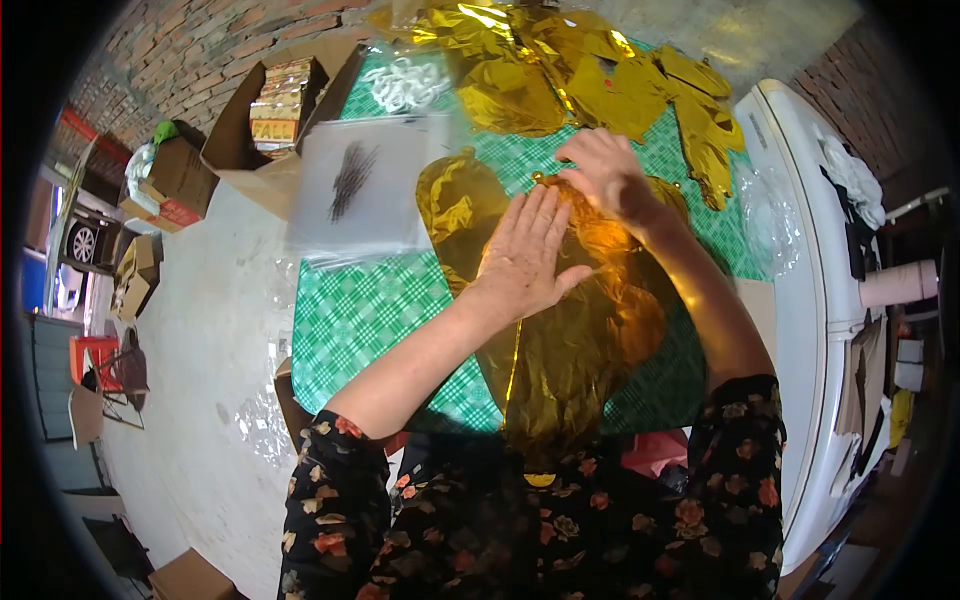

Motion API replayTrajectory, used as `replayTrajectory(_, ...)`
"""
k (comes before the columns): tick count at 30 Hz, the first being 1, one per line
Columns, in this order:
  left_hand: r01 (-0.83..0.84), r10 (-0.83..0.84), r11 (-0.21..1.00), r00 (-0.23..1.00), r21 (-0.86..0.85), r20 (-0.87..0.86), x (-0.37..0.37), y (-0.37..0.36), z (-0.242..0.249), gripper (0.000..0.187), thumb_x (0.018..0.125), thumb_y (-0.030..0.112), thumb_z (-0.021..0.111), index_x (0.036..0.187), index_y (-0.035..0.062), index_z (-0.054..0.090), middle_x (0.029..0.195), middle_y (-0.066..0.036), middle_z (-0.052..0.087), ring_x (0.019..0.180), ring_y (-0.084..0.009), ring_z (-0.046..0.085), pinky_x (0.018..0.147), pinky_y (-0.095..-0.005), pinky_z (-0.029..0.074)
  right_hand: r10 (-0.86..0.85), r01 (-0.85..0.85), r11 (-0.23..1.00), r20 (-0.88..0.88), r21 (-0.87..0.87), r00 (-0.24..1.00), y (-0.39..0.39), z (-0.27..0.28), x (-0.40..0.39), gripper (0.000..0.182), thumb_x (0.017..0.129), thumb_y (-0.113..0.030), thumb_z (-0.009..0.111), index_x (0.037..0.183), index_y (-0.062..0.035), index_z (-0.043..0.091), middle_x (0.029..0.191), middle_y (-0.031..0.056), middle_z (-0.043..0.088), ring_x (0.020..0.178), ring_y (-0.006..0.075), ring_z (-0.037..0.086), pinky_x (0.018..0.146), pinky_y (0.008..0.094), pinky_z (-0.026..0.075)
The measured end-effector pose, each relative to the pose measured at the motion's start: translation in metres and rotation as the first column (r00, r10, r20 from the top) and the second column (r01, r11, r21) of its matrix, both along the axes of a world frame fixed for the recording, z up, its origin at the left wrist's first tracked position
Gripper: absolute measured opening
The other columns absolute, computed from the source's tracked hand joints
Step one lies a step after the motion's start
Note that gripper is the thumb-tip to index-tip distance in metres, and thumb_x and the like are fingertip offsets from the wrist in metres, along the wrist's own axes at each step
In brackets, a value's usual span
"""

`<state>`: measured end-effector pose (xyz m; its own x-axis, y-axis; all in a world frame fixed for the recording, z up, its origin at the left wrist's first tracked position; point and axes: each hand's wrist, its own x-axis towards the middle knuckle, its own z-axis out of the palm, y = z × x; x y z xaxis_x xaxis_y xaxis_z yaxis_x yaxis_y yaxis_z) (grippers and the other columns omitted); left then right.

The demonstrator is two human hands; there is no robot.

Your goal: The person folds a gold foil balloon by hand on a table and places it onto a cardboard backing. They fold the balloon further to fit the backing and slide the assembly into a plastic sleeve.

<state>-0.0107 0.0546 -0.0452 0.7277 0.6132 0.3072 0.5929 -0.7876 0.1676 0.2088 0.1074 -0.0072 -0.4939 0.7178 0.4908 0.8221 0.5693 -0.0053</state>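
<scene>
A flat, uninflated gold foil balloon (560, 350) lies across the front of the table, and its lower end hangs over the edge against my black floral clothing. My left hand (525, 250) rests on it, palm down with fingers stretched out. Just beyond, at the upper part of the balloon, my right hand (608, 175) has its fingers curled in at the foil, which looks bunched and orange-tinted beneath the wrist. The exact contact of those fingertips is partly hidden.
More gold foil balloons (610, 95) are heaped at the table's far side. A stack of clear plastic bags (370, 185) and white ties or loops (408, 85) lie left on the green checked tablecloth (370, 315). Cardboard boxes (250, 165) stand left; a white appliance (800, 300) borders the right.
</scene>
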Motion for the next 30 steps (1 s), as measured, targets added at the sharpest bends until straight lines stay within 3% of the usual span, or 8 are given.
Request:
replayTrajectory(5, 0.027, -0.029, 0.997, 0.999, -0.077, -0.03, 0.001, 0.002, 0.003, 0.088, 0.104, 0.064, 0.039, 0.158, -0.0049, 0.034, 0.166, -0.024, 0.029, 0.158, -0.0375, 0.019, 0.131, -0.0485, 0.007, -0.127, 0.134, 0.974, 0.051, -0.181, 0.991, -0.066, -0.012, -0.034, 0.054, 0.098, -0.029, 0.065, 0.144, -0.0018, 0.055, 0.15, 0.0194, 0.053, 0.145, 0.0327, 0.045, 0.119, 0.0496, 0.034)
replayTrajectory(8, 0.042, -0.042, 0.998, 0.999, -0.038, 0.01, 0.0, 0.003, 0.001, 0.089, 0.104, 0.064, 0.041, 0.158, -0.0062, 0.033, 0.166, -0.026, 0.03, 0.158, -0.0394, 0.02, 0.13, -0.0494, 0.01, -0.151, 0.167, 0.918, 0.072, -0.359, 0.986, -0.087, -0.024, -0.013, 0.071, 0.107, -0.048, 0.046, 0.16, -0.0019, 0.035, 0.169, 0.0194, 0.027, 0.159, 0.0317, 0.023, 0.129, 0.0504, 0.015)
replayTrajectory(16, 0.025, -0.025, 1.0, 0.999, 0.005, -0.028, 0.0, 0.002, 0.002, 0.088, 0.104, 0.063, 0.042, 0.158, -0.0068, 0.033, 0.166, -0.026, 0.03, 0.158, -0.0386, 0.021, 0.13, -0.0498, 0.013, -0.479, 0.474, 0.877, 0.081, 0.075, 0.874, -0.091, -0.058, 0.086, 0.067, 0.097, -0.039, 0.068, 0.147, 0.0005, 0.048, 0.154, 0.0192, 0.044, 0.146, 0.0352, 0.04, 0.119, 0.061, 0.025)
replayTrajectory(19, 0.026, -0.026, 1.0, 0.999, 0.007, -0.033, 0.0, 0.002, 0.004, 0.089, 0.103, 0.063, 0.043, 0.158, -0.0067, 0.033, 0.166, -0.026, 0.03, 0.158, -0.0386, 0.021, 0.13, -0.0498, 0.014, -0.633, 0.636, 0.771, 0.127, 0.022, 0.764, -0.089, -0.044, 0.078, 0.065, 0.098, -0.036, 0.068, 0.149, -0.0036, 0.046, 0.156, 0.0214, 0.042, 0.151, 0.0372, 0.033, 0.122, 0.0629, 0.02)
replayTrajectory(22, 0.031, -0.029, 0.998, 0.999, 0.051, -0.035, 0.001, 0.002, 0.0, 0.089, 0.103, 0.063, 0.046, 0.157, -0.0062, 0.034, 0.166, -0.026, 0.03, 0.157, -0.0391, 0.023, 0.13, -0.0505, 0.014, -0.492, 0.608, 0.793, 0.544, -0.042, 0.68, -0.094, -0.005, 0.012, 0.064, 0.105, -0.043, 0.055, 0.157, -0.0087, 0.039, 0.165, 0.0219, 0.031, 0.156, 0.0374, 0.024, 0.126, 0.0615, 0.013)
replayTrajectory(23, 0.034, -0.033, 0.998, 0.999, 0.05, -0.033, 0.001, 0.002, 0.001, 0.088, 0.102, 0.062, 0.046, 0.157, -0.006, 0.034, 0.166, -0.026, 0.031, 0.157, -0.0393, 0.023, 0.129, -0.0508, 0.015, -0.459, 0.505, 0.838, 0.233, -0.207, 0.857, -0.089, -0.024, 0.005, 0.064, 0.11, -0.048, 0.037, 0.163, -0.0122, 0.031, 0.172, 0.0173, 0.019, 0.161, 0.0338, 0.012, 0.129, 0.0587, 0.004)
replayTrajectory(25, 0.04, -0.039, 0.998, 0.999, 0.048, -0.031, 0.0, 0.002, 0.002, 0.088, 0.102, 0.062, 0.047, 0.157, -0.0056, 0.035, 0.165, -0.026, 0.031, 0.157, -0.0396, 0.024, 0.129, -0.0514, 0.015, -0.409, 0.457, 0.821, 0.205, -0.342, 0.889, -0.092, -0.023, 0.0, 0.066, 0.111, -0.051, 0.027, 0.166, -0.0129, 0.026, 0.174, 0.0127, 0.014, 0.161, 0.0303, 0.009, 0.129, 0.0569, 0.002)
replayTrajectory(30, 0.047, -0.045, 0.997, 0.998, 0.068, -0.032, 0.0, 0.004, -0.004, 0.089, 0.102, 0.063, 0.045, 0.157, -0.006, 0.035, 0.165, -0.025, 0.031, 0.158, -0.0382, 0.022, 0.129, -0.0521, 0.013, -0.437, 0.456, 0.782, 0.149, -0.424, 0.887, -0.1, -0.026, 0.003, 0.066, 0.111, -0.05, 0.03, 0.165, -0.0118, 0.026, 0.174, 0.0112, 0.017, 0.161, 0.0288, 0.009, 0.129, 0.0564, 0.001)
